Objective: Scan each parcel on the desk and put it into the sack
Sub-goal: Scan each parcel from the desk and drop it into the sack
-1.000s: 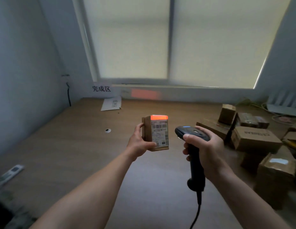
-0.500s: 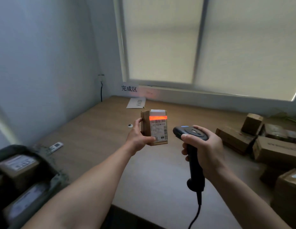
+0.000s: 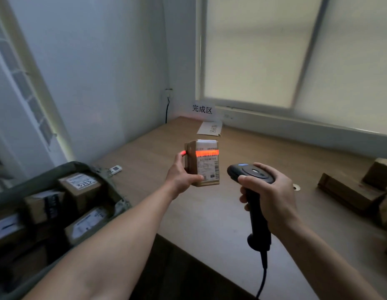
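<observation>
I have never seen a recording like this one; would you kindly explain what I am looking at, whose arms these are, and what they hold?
There is no machine here: a camera worn on a person's head looks down at their own arms. The left hand holds a small parcel upright, its label turned toward the scanner that the right hand grips. The scanner's red line falls across the barcode. Beneath is a wooden desk, with more parcels at the right. At the left, an open green sack already holds several boxes.
</observation>
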The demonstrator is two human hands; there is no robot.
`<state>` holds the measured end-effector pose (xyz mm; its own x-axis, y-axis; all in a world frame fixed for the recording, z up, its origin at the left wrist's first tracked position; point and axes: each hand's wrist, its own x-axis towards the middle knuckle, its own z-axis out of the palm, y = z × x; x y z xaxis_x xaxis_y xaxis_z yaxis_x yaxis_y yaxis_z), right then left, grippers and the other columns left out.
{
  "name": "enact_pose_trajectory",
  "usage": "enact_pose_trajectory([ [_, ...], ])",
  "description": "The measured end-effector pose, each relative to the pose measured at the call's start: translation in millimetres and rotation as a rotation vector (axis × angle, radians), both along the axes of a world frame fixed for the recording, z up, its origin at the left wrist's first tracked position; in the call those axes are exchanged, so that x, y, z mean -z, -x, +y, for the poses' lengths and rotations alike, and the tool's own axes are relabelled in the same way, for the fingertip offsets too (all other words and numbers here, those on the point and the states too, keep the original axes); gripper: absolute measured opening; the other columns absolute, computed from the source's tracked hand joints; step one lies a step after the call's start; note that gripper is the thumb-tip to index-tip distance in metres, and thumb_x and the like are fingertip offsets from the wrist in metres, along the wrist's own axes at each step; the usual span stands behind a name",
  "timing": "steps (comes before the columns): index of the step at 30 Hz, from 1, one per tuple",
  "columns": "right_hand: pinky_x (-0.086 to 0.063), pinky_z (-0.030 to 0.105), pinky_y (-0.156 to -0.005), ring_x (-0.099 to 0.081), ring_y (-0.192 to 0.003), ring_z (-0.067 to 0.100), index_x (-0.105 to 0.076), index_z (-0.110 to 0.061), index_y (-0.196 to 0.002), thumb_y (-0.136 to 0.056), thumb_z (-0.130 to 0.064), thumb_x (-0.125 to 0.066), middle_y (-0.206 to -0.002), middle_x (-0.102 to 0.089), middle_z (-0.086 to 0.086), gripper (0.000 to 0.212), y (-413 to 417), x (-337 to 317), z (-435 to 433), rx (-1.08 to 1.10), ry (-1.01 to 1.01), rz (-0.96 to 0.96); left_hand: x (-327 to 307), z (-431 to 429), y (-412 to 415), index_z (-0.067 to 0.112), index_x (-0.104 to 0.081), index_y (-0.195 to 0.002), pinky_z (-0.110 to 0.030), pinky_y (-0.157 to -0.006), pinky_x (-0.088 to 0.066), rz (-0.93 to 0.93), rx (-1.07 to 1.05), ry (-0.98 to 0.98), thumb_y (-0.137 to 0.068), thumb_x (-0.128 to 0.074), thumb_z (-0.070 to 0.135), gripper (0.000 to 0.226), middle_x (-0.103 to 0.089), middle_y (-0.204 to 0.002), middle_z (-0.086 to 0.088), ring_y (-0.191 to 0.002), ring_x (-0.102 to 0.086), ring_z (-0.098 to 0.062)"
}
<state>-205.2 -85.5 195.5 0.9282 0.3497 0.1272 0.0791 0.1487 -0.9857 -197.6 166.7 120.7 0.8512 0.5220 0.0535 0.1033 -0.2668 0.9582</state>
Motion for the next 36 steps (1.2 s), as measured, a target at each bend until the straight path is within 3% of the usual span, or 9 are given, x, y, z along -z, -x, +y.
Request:
enact_pose_trajectory([
  [11,-0.047,0.032,-0.046,-0.061,-0.053,0.029,-0.068,-0.025,-0.092,-0.057,-0.018,-0.078,-0.063,-0.067,0.011,0.037,48.5,-1.4,140.6,-0.085,0.030,-0.025,2.7,139.6,63.7,0.035,-0.030,-0.146,-0.047,-0.083,-0.062,-0.013,-0.058,0.007,-0.071,-0.087,0.007,0.098,-0.067,-0.119,-0.009,-0.105,-0.069,-0.026],
  [16,-0.055,0.039,-0.057,-0.073,-0.067,0.034,-0.062,-0.025,-0.116,-0.056,-0.024,-0.081,-0.085,-0.075,0.012,0.062,69.2,0.7,211.9,-0.125,0.028,-0.031,5.8,212.1,98.3,0.033,-0.032,-0.145,-0.045,-0.088,-0.061,-0.006,-0.089,-0.005,-0.072,-0.087,0.010,0.094,-0.066,-0.122,-0.006,-0.105,-0.069,-0.024],
  [18,-0.057,0.042,-0.062,-0.075,-0.073,0.035,-0.062,-0.028,-0.115,-0.056,-0.024,-0.081,-0.093,-0.075,0.012,0.062,78.5,2.2,238.6,-0.151,0.025,-0.034,8.9,239.8,118.6,0.031,-0.033,-0.145,-0.045,-0.088,-0.061,0.012,-0.104,0.019,-0.072,-0.087,0.009,0.093,-0.065,-0.123,-0.006,-0.106,-0.069,-0.025],
  [23,-0.055,0.041,-0.059,-0.074,-0.069,0.032,-0.060,-0.021,-0.125,-0.056,-0.020,-0.079,-0.090,-0.076,0.013,0.072,105.0,11.6,298.3,-0.233,0.022,-0.001,22.2,296.9,186.7,0.023,-0.040,-0.145,-0.043,-0.091,-0.059,0.041,-0.213,0.083,-0.063,-0.088,0.006,0.096,-0.063,-0.119,0.000,-0.107,-0.067,-0.021],
  [28,-0.054,0.036,-0.058,-0.068,-0.064,0.032,-0.068,-0.027,-0.096,-0.055,-0.016,-0.079,-0.084,-0.076,0.015,0.044,133.9,23.4,353.1,-0.342,0.011,0.033,43.6,326.6,266.1,0.022,-0.044,-0.142,-0.044,-0.094,-0.057,0.089,-0.319,0.146,-0.050,-0.084,0.015,0.101,-0.064,-0.121,-0.006,-0.111,-0.065,-0.025],
  [32,-0.054,0.031,-0.053,-0.064,-0.061,0.029,-0.072,-0.025,-0.088,-0.057,-0.011,-0.082,-0.073,-0.074,0.009,0.035,157.7,33.3,385.4,-0.428,0.016,0.032,72.6,339.9,326.5,0.031,-0.048,-0.132,-0.051,-0.098,-0.054,0.147,-0.420,0.258,-0.039,-0.086,0.016,0.101,-0.068,-0.121,-0.007,-0.113,-0.066,-0.027],
  [34,-0.052,0.034,-0.056,-0.062,-0.065,0.032,-0.072,-0.026,-0.085,-0.065,-0.003,-0.083,-0.075,-0.072,0.016,0.032,168.8,37.1,397.1,-0.492,0.019,0.040,85.1,341.0,354.2,0.030,-0.048,-0.133,-0.054,-0.095,-0.056,0.197,-0.477,0.296,-0.037,-0.086,0.017,0.104,-0.069,-0.120,-0.009,-0.111,-0.067,-0.029],
  [36,-0.053,0.041,-0.065,-0.064,-0.067,0.035,-0.074,-0.027,-0.088,-0.063,-0.008,-0.083,-0.081,-0.073,0.023,0.033,177.4,42.7,406.1,-0.538,0.026,0.054,90.5,334.6,377.4,0.026,-0.046,-0.134,-0.054,-0.089,-0.059,0.233,-0.517,0.359,-0.048,-0.082,0.007,0.095,-0.068,-0.117,-0.013,-0.106,-0.068,-0.032],
])
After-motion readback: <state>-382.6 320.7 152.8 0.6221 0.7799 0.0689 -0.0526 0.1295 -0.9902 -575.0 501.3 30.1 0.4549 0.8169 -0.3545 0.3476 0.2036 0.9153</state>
